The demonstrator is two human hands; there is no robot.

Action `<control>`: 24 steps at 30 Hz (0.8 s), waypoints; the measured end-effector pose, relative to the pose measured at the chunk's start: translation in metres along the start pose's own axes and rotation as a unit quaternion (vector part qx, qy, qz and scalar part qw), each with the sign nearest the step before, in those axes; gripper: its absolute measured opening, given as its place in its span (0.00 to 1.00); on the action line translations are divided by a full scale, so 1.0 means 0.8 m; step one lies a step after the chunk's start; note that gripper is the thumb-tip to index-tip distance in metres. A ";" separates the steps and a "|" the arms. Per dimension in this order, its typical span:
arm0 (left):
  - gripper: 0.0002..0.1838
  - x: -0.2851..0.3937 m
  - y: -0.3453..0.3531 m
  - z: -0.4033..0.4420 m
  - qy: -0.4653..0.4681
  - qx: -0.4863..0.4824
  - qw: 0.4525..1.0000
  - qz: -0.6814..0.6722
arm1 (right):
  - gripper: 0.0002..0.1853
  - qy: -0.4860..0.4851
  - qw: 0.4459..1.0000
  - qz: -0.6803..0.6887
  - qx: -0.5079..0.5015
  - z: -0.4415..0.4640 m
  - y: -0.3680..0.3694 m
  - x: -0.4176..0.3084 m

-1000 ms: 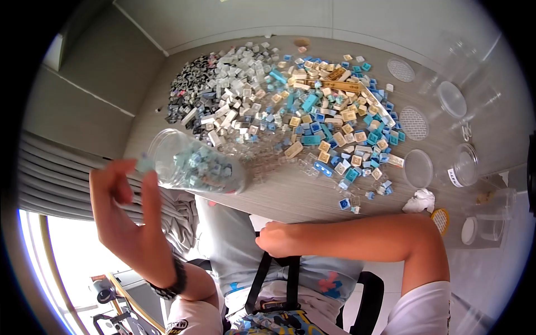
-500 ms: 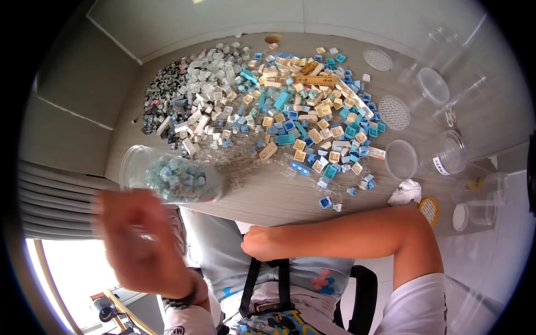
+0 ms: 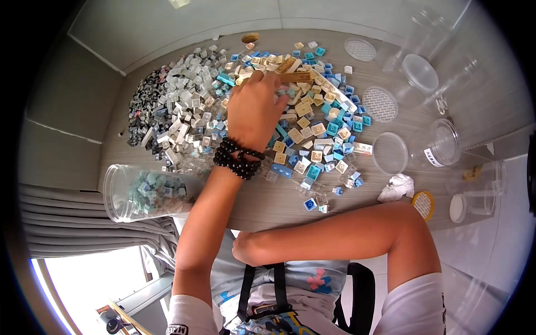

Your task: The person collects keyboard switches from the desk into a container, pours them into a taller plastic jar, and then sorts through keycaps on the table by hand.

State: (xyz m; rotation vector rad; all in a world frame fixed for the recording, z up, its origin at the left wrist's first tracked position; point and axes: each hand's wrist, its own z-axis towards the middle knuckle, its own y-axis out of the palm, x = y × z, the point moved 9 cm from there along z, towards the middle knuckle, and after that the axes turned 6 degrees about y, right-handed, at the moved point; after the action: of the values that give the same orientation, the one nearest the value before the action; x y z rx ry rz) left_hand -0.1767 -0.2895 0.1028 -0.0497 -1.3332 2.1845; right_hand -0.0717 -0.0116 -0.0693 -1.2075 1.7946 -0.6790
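My left hand (image 3: pixel 254 106), with black bead bracelets (image 3: pixel 239 158) at the wrist, reaches over the middle of a large pile of loose keycaps (image 3: pixel 304 125). Its fingers point down into the pile, thumb and index apart, beside some translucent teal keycaps (image 3: pixel 287 92). The fingertips are partly hidden. Near the table's front edge, my right hand (image 3: pixel 247 248) rests over my lap, curled into a loose fist; nothing shows in it. A clear plastic jar (image 3: pixel 115 192) lies on its side at the left edge, part filled with teal and bluish translucent keycaps (image 3: pixel 156 190).
Black and grey keycaps (image 3: pixel 146 103) lie at the pile's left, clear and white ones (image 3: pixel 195 72) beside them. On the right are perforated discs (image 3: pixel 380 104), a round lid (image 3: pixel 390 153), a labelled jar (image 3: pixel 444 142), crumpled tissue (image 3: pixel 396 187) and a yellow-rimmed lid (image 3: pixel 423 205).
My left hand has moved from in front of the jar up and right onto the keycap pile. My right hand stays over my lap. The whole view has shifted slightly.
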 end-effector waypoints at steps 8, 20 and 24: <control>0.06 0.010 -0.019 -0.012 0.038 0.049 0.997 0.036 | 0.16 0.006 1.000 -0.001 0.017 0.008 0.004 -0.001; 0.10 0.004 0.012 -0.009 0.039 0.019 0.999 -0.007 | 0.17 0.016 0.999 0.031 0.006 0.022 0.015 0.002; 0.10 0.008 0.009 -0.007 0.037 0.012 0.999 -0.014 | 0.18 0.020 1.000 0.024 -0.002 0.020 0.014 0.001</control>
State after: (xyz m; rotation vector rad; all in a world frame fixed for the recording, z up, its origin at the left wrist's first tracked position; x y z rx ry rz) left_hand -0.1835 -0.2846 0.0957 -0.1003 -1.2589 2.1544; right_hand -0.0634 -0.0079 -0.0862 -1.1567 1.8526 -0.6769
